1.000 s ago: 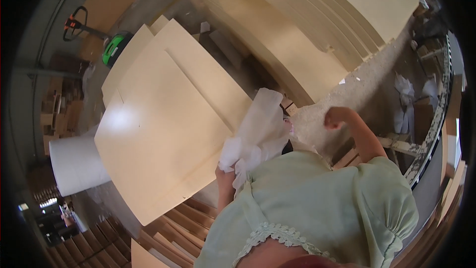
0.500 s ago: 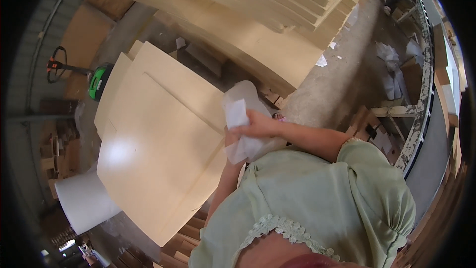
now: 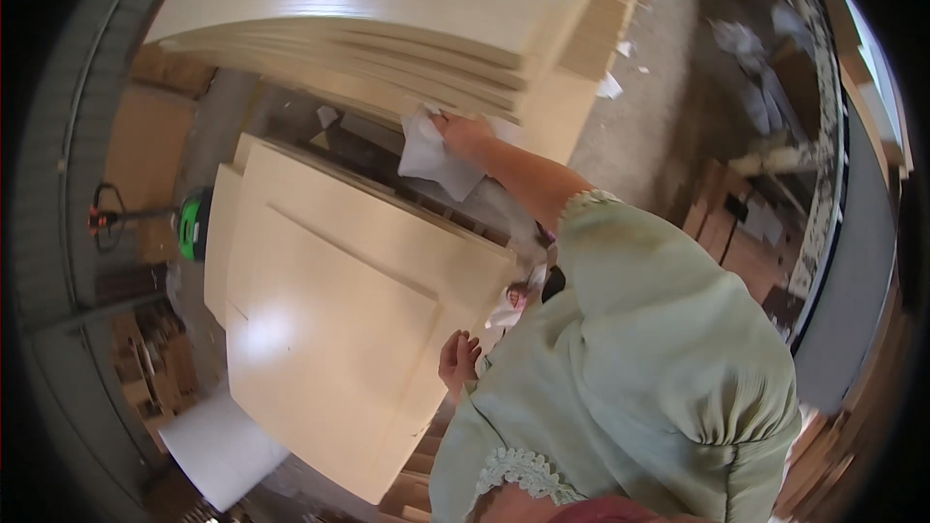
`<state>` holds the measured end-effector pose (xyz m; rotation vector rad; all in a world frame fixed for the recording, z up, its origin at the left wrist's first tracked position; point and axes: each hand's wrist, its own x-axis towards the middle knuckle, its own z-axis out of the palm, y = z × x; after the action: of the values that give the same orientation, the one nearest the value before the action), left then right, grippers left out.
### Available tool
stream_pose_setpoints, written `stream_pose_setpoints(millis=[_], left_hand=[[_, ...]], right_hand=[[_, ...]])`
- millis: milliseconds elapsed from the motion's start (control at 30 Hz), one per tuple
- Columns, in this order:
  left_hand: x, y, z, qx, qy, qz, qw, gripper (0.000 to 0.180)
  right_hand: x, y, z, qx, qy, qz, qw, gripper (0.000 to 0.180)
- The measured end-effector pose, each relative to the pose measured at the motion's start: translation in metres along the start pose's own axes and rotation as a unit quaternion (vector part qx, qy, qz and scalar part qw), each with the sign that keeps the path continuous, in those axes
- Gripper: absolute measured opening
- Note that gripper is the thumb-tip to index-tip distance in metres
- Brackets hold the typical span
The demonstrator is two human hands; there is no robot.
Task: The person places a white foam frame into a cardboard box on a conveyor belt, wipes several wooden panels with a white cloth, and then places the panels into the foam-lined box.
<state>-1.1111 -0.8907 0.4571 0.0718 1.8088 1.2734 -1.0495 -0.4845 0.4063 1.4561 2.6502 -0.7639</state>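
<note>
My right hand (image 3: 469,138) reaches out over the gap between two stacks of pale boards. It is closed on a thin white foam sheet (image 3: 441,160), part of which hangs below the fingers. The hand and sheet are at the side edges of the far board stack (image 3: 426,63); whether they touch the edges I cannot tell. Close to my body, my left hand (image 3: 459,360) is beside the edge of the nearer board stack (image 3: 329,329). Its fingers are curled in and nothing shows in them.
A white roll (image 3: 225,450) lies past the near stack's lower left corner. A green and black pallet truck (image 3: 194,223) stands beyond that stack. Along the right runs a long bench frame (image 3: 823,165) with crumpled plastic film (image 3: 760,87) beneath. Paper scraps (image 3: 609,86) litter the floor.
My right hand has moved forward to the far stack with the white sheet. My left hand has let go of the sheet and dropped back near my body. My view has shifted.
</note>
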Motion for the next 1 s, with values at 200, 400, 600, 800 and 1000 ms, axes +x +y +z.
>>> stream_pose_setpoints(millis=[200,400,600,800,1000], left_hand=[[0.025,0.036,0.022,0.115,-0.127,0.075,0.982,0.029],[0.066,0.036,0.048,0.179,-0.279,0.117,0.936,0.024],[0.042,0.039,0.109,0.202,-0.32,0.159,0.912,0.021],[0.008,0.006,0.214,0.237,-0.326,0.162,0.901,0.022],[0.001,-0.021,0.327,0.289,-0.378,0.17,0.863,0.026]], right_hand=[[-0.179,0.112,0.019,0.046,0.296,0.072,0.951,0.045],[-0.5,0.352,0.159,0.014,-0.144,0.462,0.875,0.045],[-0.524,0.267,0.041,0.103,0.062,0.615,0.779,0.051],[-0.406,0.331,0.046,-0.002,-0.004,0.431,0.902,0.058],[-0.382,0.394,-0.014,0.17,0.025,0.382,0.908,0.059]])
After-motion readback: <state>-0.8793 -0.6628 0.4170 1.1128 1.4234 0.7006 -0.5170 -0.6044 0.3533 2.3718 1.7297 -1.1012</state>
